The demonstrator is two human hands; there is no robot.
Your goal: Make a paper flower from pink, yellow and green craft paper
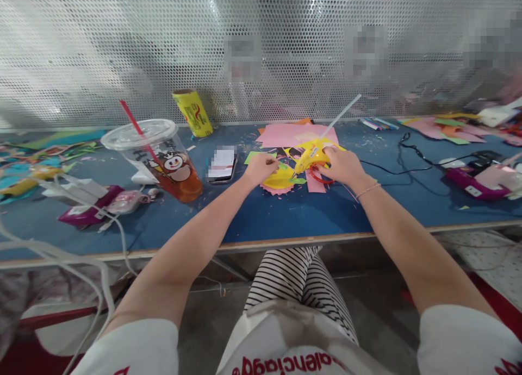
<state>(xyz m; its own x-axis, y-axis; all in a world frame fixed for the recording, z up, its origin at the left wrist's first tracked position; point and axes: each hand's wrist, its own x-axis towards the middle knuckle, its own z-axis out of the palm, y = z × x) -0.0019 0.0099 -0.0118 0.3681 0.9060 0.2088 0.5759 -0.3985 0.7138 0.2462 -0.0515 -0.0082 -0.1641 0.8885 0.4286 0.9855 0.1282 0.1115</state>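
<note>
My right hand (345,166) is wrapped round a yellow hot glue gun (313,155), with a long translucent glue stick (341,116) poking up from its back. The gun's nozzle points down and left at a yellow paper piece (281,177); whether it touches the paper I cannot tell. At that piece's left edge, the fingers of my left hand (261,168) are pinched together on the paper. Pink scalloped paper (277,191) shows beneath the yellow one. Red scissor handles (322,180) lie under the glue gun, partly hidden by my right hand.
Left of my hands are a phone (222,164), a lidded drink cup (179,174) with a red straw, and a yellow roll (193,113). Pink sheets (277,135) lie behind. Purple power strips (475,183) and cables sit toward both sides. A perforated metal screen (285,87) borders the back.
</note>
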